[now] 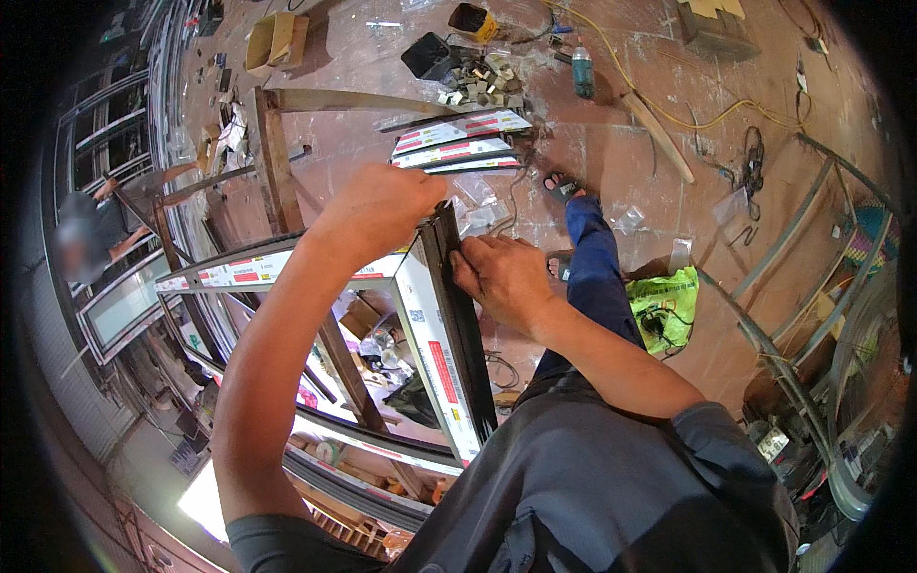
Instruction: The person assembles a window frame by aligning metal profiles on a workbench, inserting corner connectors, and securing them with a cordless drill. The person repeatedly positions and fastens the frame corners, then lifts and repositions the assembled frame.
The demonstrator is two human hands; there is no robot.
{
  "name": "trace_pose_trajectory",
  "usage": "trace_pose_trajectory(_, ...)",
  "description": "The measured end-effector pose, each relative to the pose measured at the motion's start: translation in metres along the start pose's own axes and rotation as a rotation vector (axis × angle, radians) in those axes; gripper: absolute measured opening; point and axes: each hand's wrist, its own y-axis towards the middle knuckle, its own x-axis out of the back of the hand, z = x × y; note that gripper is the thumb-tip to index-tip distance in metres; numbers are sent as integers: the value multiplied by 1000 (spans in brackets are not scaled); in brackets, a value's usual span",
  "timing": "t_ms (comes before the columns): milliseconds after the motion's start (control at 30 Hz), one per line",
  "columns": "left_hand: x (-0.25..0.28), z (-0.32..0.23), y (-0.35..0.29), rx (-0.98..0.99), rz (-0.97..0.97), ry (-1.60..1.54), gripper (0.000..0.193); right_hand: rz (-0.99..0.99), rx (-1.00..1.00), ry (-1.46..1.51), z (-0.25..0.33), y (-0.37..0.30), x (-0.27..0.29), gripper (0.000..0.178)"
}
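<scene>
A dark metal frame (427, 334), its faces covered in white printed film, stands tilted in front of me, with one corner close to both hands. Over that corner my left hand (390, 205) is closed, its fingers curled down. What sits inside those fingers is hidden. My right hand (506, 284) grips the dark grooved outer side (458, 315) of the frame, just below the corner, with the thumb against it and the other fingers bent.
Film-covered metal strips (458, 148) lie beyond the corner, near a pile of small metal pieces (487, 81). A wooden trestle (272, 162) stands behind the frame. A bright green bag (666, 307) and bent metal bars (764, 344) are at right. Another person (91, 234) is at far left.
</scene>
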Motion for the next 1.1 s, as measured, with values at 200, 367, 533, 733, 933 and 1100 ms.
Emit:
trace_pose_trajectory(200, -14, 15, -3, 310, -10, -547, 25, 7, -49, 68, 3, 0, -1, 27)
trace_pose_trajectory(367, -49, 20, -16, 673, -34, -937, 35, -4, -134, 237, -4, -5, -16, 30)
trace_pose_trajectory(533, -51, 22, -19, 724, -15, -878, 38, 7, -265, 367, 6, -11, -23, 27)
trace_pose_trajectory(733, -64, 15, -20, 716, -139, -888, 42, -77, -275, 450, 2, -10, -60, 36)
trace_pose_trajectory(933, -51, 8, -17, 771, -72, -794, 35, -82, -213, 576, -4, -11, -61, 32)
trace_pose_trajectory(1100, -62, 17, -21, 718, -88, -829, 47, -71, -378, 1033, -7, -21, -70, 38)
